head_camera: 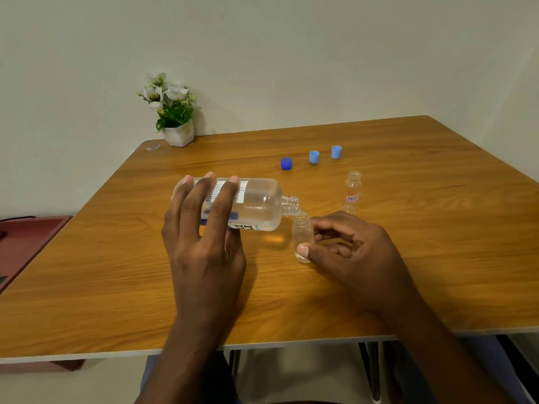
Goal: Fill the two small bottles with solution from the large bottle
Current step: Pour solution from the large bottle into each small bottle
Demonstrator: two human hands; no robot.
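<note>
Both forearms reached in from the near edge over the wooden table [437, 228]. At the left, the left hand [204, 246] gripped the large bottle [259, 205], fingers laid across its labelled top side and thumb tucked beneath. That clear plastic bottle lay almost level above the table's middle, uncapped, its threaded neck pointing right and dipping to the mouth of the small bottle [302, 231]. Clear liquid pooled along its lower side. The right hand [358, 252] pinched the small bottle between thumb and curled fingers, holding it nearly upright, its base at the tabletop; how much liquid it held could not be told.

Farther back and to the right, well apart from the hands, the second small bottle [352, 193] stood upright and open, with a small red-and-blue label. Behind it sat a row of three caps: a dark blue cap [286, 163] and two light blue caps [314, 157] [336, 152]. A white flower pot [178, 135] occupied the far left corner against the wall.
</note>
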